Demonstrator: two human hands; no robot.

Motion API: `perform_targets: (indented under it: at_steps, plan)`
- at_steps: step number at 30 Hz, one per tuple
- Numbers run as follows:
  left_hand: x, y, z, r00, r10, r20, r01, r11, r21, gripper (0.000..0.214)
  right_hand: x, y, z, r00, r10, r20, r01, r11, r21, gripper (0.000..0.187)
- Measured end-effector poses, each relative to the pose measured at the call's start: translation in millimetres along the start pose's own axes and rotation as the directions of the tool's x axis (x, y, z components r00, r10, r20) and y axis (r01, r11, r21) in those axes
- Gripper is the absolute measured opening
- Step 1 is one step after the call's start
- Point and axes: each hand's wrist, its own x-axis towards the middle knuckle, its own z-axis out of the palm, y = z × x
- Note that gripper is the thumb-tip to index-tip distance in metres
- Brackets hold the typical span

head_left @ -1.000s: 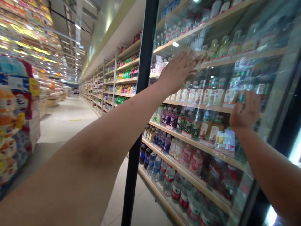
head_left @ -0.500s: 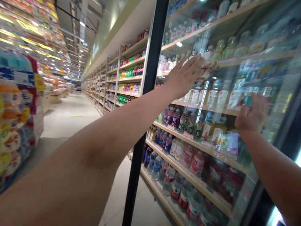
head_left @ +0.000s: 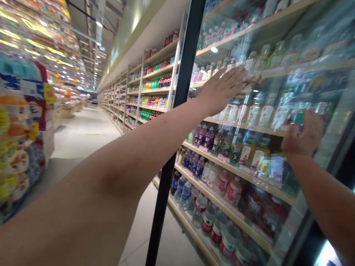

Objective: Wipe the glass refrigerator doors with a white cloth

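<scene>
My left hand (head_left: 222,90) reaches across the view to a glass cooler door (head_left: 280,83), its fingers stretched out flat. Under the fingertips is a crumpled, pale patterned cloth (head_left: 249,78), pressed to the glass; its details are blurred. My right hand (head_left: 303,135) is raised at the right side of the door with fingers up and thumb apart, holding nothing that I can see. Whether its palm touches the glass I cannot tell. The door's dark frame (head_left: 184,79) stands tilted beside my left forearm.
Behind the glass, drink bottles (head_left: 233,192) fill several shelves. More stocked shelves (head_left: 155,90) run down the aisle past the door. On the left stands a stack of packaged goods (head_left: 24,140). Pale floor (head_left: 83,138) lies between.
The view has shifted slightly, so the door and shelves sit a little farther right in the picture. Both hands stay at about the same places against the door.
</scene>
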Motion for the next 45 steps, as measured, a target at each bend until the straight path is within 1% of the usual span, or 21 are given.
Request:
perform_targets:
  at_steps: [2,4,6,8,10,11,13,15,17,20,23,25,28,30,31,33,35,38,40,42,45]
  plan:
    - [4,-8,0.5,0.992,-0.116,-0.045,0.115,0.993,-0.028,0.059,0,-2,-1,1.000,0.009,0.000,-0.009,1.000,-0.005,0.065]
    - [9,-12,2.0,0.952,-0.289,-0.099,0.283,0.956,-0.078,0.057,0,-2,-1,1.000,0.024,0.003,-0.024,1.000,-0.011,0.064]
    - [13,-9,3.5,0.920,-0.373,-0.116,0.361,0.926,-0.114,0.056,0,-2,-1,0.999,0.036,0.017,-0.036,0.999,-0.013,0.064]
    - [12,1,3.5,0.947,-0.310,-0.085,0.300,0.948,-0.106,0.057,-1,-1,0,0.999,0.039,0.022,-0.039,0.999,-0.006,0.064]
    - [8,14,1.8,0.990,-0.137,-0.011,0.136,0.988,-0.074,0.058,-2,0,1,0.999,0.032,0.015,-0.032,0.999,0.002,0.064]
    - [6,20,0.5,0.999,-0.037,0.028,0.039,0.998,-0.058,0.058,-2,1,2,1.000,0.027,0.012,-0.027,1.000,0.003,0.064]
    - [2,27,-1.5,0.990,0.110,0.087,-0.108,0.994,-0.032,0.058,-3,2,2,1.000,0.016,0.008,-0.016,1.000,0.004,0.065]
    - [2,25,-1.7,0.984,0.150,0.098,-0.151,0.989,-0.005,0.057,-3,3,2,1.000,0.006,0.006,-0.006,1.000,0.001,0.064]
    - [8,17,0.4,0.995,0.083,0.055,-0.084,0.996,0.021,0.057,-2,4,3,1.000,-0.001,-0.001,0.001,1.000,-0.003,0.064]
    - [20,9,6.2,0.990,-0.121,-0.068,0.122,0.992,0.014,0.058,-2,4,4,1.000,-0.006,-0.019,0.006,1.000,0.000,0.062]
    - [26,21,11.2,0.961,-0.249,-0.120,0.250,0.968,-0.012,0.057,-2,2,4,1.000,0.010,-0.021,-0.009,1.000,0.004,0.063]
    - [22,41,12.6,0.975,-0.208,-0.081,0.209,0.978,-0.001,0.055,-2,1,3,1.000,0.015,-0.021,-0.015,1.000,0.004,0.064]
    - [13,69,12.8,0.999,0.014,0.034,-0.015,1.000,0.024,0.054,-1,-2,1,1.000,0.018,-0.021,-0.018,1.000,0.009,0.064]
    - [10,76,11.9,0.988,0.127,0.084,-0.129,0.991,0.027,0.054,-1,-2,1,1.000,0.024,-0.018,-0.023,1.000,0.009,0.065]
    - [11,74,11.0,0.986,0.142,0.091,-0.146,0.989,0.028,0.054,-1,-2,1,0.999,0.029,-0.019,-0.028,1.000,0.009,0.064]
    - [16,60,8.0,0.993,0.096,0.063,-0.098,0.995,0.036,0.057,-1,-2,2,1.000,0.017,-0.024,-0.017,1.000,0.007,0.064]
    - [23,41,4.0,0.999,-0.035,0.014,0.034,0.998,0.057,0.060,-1,0,2,1.000,0.011,-0.026,-0.011,1.000,0.007,0.063]
    - [27,18,-1.0,0.962,-0.271,-0.044,0.274,0.958,0.083,0.062,-2,1,2,1.000,0.012,-0.005,-0.012,1.000,0.003,0.062]
    - [23,18,-1.6,0.936,-0.345,-0.069,0.349,0.935,0.064,0.063,-3,1,1,1.000,0.014,0.010,-0.014,1.000,0.004,0.061]
    - [15,28,0.2,0.944,-0.318,-0.083,0.322,0.946,0.030,0.062,-3,1,1,1.000,0.005,0.009,-0.006,1.000,0.009,0.060]
    - [0,50,4.3,0.983,-0.183,-0.033,0.184,0.983,0.010,0.060,-3,-1,0,1.000,-0.003,-0.021,0.004,1.000,0.021,0.059]
